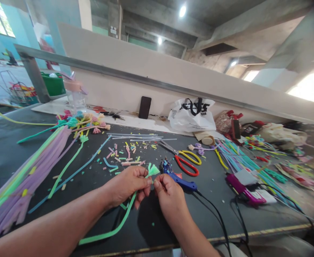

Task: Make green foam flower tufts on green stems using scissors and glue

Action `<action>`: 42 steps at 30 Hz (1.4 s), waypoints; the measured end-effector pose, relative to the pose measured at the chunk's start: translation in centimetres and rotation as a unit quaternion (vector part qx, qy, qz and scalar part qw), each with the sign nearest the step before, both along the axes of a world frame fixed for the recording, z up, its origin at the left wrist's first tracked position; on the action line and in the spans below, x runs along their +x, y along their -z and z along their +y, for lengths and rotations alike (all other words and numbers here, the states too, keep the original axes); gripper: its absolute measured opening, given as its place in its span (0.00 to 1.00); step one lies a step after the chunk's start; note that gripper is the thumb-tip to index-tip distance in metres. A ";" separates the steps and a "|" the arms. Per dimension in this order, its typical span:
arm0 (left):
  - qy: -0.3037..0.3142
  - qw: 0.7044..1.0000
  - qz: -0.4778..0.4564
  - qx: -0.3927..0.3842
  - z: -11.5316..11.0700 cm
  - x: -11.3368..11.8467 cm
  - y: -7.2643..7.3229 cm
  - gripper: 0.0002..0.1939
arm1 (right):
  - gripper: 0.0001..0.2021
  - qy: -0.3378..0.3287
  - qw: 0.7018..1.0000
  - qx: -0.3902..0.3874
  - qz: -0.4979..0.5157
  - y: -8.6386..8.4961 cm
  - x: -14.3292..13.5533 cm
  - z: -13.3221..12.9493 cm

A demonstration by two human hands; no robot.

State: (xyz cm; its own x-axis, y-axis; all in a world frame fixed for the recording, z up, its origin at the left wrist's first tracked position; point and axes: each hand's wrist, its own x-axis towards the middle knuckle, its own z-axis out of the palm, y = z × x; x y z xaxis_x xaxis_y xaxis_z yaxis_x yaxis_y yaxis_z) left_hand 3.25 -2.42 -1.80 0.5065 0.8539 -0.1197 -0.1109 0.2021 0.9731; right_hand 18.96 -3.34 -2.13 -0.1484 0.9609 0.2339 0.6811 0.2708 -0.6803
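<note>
My left hand is closed in a pinch around a green pipe cleaner, just under its pale green bunched tip. The stem's long tail curves down to the table's front. Right beside it, my right hand has thumb and forefinger pressed together close to the bunched tip. What lies between those fingertips is too small to make out. Behind my right hand is a blue glue gun, with red-and-yellow-handled scissors farther back. Small cut pieces are scattered beyond my left hand.
Bundled purple and green pipe cleaners lie at left, blue-green ones at right. A magenta glue gun and black cords sit at right. A phone, white bag and clear cup stand along the back.
</note>
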 end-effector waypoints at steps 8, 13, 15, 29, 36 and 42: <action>-0.010 1.000 0.009 0.002 0.1 0.0 0.0 0.11 | 0.04 -0.038 0.979 -0.121 0.160 -0.6 0.5 0.4; -0.017 0.999 0.032 -0.010 -0.1 0.2 -0.5 0.12 | 0.06 -0.012 0.986 -0.098 0.136 -0.5 0.5 0.5; -0.015 0.999 0.041 -0.010 -0.2 0.2 -0.6 0.12 | 0.06 0.014 0.992 -0.083 0.091 -0.5 0.7 0.5; -0.012 0.989 0.144 0.034 -0.4 0.8 -0.2 0.04 | 0.08 -0.066 0.973 0.184 -0.121 -2.1 2.5 1.0; 0.004 0.985 0.167 0.047 -0.6 0.9 0.0 0.05 | 0.07 -0.081 0.960 0.202 -0.178 -1.9 2.3 0.8; 0.005 0.983 0.173 0.061 -0.5 0.9 0.3 0.06 | 0.09 -0.070 0.959 0.215 -0.174 -1.7 2.2 0.8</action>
State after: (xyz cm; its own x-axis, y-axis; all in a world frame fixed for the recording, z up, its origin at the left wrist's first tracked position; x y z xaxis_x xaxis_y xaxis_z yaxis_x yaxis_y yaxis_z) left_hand 4.14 -2.92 -2.11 0.4613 0.8681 -0.1834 0.2331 0.0809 0.9691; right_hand 21.13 -2.59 -0.46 -0.4097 0.7518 0.5166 0.7828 0.5805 -0.2240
